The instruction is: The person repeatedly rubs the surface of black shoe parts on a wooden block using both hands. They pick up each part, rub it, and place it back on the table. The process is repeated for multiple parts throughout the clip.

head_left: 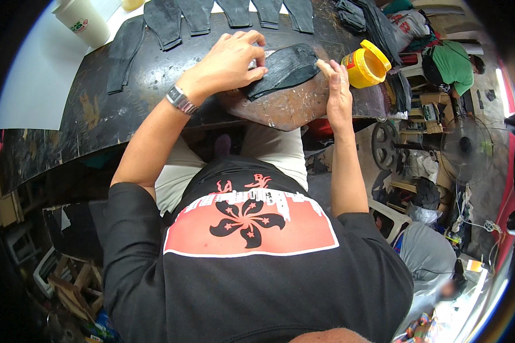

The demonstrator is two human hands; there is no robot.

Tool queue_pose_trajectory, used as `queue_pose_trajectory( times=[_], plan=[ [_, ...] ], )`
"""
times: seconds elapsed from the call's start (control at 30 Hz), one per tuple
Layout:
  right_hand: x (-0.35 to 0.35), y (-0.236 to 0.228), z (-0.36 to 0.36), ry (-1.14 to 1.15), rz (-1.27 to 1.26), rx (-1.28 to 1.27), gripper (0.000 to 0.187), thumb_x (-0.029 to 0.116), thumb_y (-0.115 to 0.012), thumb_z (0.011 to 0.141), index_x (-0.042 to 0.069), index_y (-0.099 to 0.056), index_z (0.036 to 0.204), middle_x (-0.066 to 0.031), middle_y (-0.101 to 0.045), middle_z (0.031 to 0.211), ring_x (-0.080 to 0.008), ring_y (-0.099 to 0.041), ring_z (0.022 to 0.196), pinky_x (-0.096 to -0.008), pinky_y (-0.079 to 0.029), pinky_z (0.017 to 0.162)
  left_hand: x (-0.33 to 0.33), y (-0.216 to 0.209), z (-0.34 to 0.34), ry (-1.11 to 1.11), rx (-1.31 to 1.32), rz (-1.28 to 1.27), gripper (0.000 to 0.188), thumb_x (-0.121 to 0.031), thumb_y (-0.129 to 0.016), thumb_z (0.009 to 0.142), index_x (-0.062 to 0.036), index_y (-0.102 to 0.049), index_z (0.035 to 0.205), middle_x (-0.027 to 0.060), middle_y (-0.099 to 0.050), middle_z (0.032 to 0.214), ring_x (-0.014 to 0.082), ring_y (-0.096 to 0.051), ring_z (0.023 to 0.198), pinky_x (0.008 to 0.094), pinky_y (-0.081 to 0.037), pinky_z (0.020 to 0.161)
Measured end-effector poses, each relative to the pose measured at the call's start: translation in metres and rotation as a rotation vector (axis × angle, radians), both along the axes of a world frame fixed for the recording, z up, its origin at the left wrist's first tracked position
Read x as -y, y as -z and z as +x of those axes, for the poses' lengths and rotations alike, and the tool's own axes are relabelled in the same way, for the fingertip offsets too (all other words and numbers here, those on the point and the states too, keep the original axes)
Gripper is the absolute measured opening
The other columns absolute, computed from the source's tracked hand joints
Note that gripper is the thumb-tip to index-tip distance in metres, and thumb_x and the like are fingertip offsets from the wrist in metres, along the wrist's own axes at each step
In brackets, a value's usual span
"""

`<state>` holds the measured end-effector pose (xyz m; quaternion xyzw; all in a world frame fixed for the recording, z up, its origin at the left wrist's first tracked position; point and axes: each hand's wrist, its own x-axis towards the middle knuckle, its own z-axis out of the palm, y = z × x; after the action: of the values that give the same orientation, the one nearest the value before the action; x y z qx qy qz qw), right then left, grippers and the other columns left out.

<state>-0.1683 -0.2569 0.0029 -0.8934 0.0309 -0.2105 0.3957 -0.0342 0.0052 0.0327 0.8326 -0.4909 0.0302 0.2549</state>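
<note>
A black, glossy, leather-like piece (283, 70) lies on a worn brown board (292, 108) at the table's near edge. My left hand (234, 60), with a metal watch on its wrist, hovers at the piece's left end. Its fingers are bent and its thumb stands apart from them, with nothing visible between. My right hand (339, 94) is at the piece's right end, fingertips at its edge. Those fingertips are smeared by motion, so their grip is unclear. Just right of this hand is a yellow tub (365, 67) with its lid flipped up.
Several similar black pieces (197, 16) lie in a row along the dark table's (91, 111) far side. A white cup (83, 23) stands far left beside a white sheet (37, 74). Folded black material (352, 16) is piled far right. A fan (463, 143) and two people are beyond.
</note>
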Motion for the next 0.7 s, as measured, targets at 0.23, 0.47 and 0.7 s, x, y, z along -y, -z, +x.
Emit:
queue_pose_trajectory(
  times=[0.23,0.47,0.7],
  plan=[
    [-0.001,0.007,0.022,0.119,-0.528,-0.353,0.074,0.067,-0.038,0.101,0.021,-0.034,0.159,-0.0191,-0.020,0.167,-0.0419,-0.004,0.156,-0.0725,-0.004,0.117,0.046,0.008,0.017,-0.102,0.053,0.004,0.032,-0.025,-0.073,0.087,-0.0084,-0.075,0.114,0.0097,-0.061,0.130,0.0282,-0.057,0.123,0.0453,-0.042,0.105],
    [-0.030,0.010,0.003,0.236,-0.610,-0.331,0.091,0.074,-0.039,0.096,0.007,-0.032,0.157,-0.0286,-0.021,0.164,-0.0458,-0.009,0.154,-0.0730,-0.006,0.116,0.052,0.008,0.028,-0.072,0.072,0.086,0.030,-0.025,-0.074,0.085,-0.0103,-0.077,0.111,0.0068,-0.067,0.121,0.0262,-0.060,0.118,0.0445,-0.043,0.100],
    [-0.058,-0.004,-0.034,0.030,-0.674,-0.174,0.063,0.061,-0.052,0.097,0.015,-0.059,0.140,-0.0244,-0.038,0.157,-0.0437,-0.020,0.152,-0.0735,-0.010,0.115,0.055,0.012,0.018,-0.078,0.155,0.029,0.026,-0.019,-0.073,0.084,-0.0098,-0.076,0.108,0.0046,-0.069,0.111,0.0243,-0.062,0.111,0.0427,-0.043,0.097]
  ],
)
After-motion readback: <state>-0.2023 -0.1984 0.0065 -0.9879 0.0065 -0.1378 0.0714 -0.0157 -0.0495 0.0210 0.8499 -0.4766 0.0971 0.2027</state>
